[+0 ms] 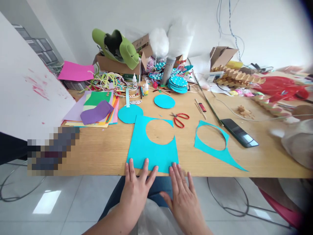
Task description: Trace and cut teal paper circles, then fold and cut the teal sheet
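Note:
A turquoise sheet (151, 156) with a round hole cut near its far right side lies flat at the table's front edge. My left hand (137, 187) rests with spread fingers on its near left edge. The fingers of my right hand (183, 192) are stretched out over the near right corner, thumb apart. Beyond the sheet lie two turquoise discs, one (129, 114) touching its far left corner and another (164, 101) farther back. Red-handled scissors (179, 119) lie just past the sheet. A turquoise offcut (212, 150) with a round hole is to the right.
Coloured sheets (97, 112) are stacked at the left. A phone (239, 132) and a long thin stick (206, 96) lie at the right. Along the back stand a grey flask (168, 71), glue bottles (134, 81), dotted discs (178, 84) and a cardboard box (117, 65).

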Action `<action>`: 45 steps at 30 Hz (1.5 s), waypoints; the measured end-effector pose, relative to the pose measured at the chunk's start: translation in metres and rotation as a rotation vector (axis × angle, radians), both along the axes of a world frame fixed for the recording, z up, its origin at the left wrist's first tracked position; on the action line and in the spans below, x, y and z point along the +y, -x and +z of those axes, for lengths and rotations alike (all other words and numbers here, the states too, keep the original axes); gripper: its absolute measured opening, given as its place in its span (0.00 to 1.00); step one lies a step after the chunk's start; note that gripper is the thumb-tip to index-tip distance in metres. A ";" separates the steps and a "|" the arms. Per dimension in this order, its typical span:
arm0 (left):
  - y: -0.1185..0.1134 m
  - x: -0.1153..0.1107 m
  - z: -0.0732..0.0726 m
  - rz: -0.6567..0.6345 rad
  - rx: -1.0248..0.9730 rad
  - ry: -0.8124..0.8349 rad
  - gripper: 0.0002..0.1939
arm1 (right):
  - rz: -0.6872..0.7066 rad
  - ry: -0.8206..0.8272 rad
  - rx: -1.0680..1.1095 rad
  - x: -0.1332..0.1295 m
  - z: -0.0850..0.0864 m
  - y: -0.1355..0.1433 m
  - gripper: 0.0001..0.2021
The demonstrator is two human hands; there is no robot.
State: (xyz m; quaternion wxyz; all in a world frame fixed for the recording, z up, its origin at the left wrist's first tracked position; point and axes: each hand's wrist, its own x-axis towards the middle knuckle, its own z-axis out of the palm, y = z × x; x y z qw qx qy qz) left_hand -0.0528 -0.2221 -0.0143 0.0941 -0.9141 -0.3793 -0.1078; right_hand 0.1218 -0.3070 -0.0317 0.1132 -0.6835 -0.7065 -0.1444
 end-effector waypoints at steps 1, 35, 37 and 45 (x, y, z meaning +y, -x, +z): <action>0.000 0.000 0.000 0.000 -0.004 -0.008 0.37 | -0.034 0.003 -0.002 -0.003 0.001 -0.008 0.41; 0.067 0.025 0.009 0.000 -0.035 -0.030 0.26 | 0.252 -0.126 0.133 0.008 0.003 -0.028 0.21; 0.057 0.027 0.018 -0.015 -0.093 -0.005 0.23 | 0.288 -0.154 0.199 0.009 0.010 -0.030 0.20; -0.014 0.029 0.056 -0.232 -0.142 0.141 0.05 | 0.330 -0.309 0.255 0.022 0.059 -0.022 0.18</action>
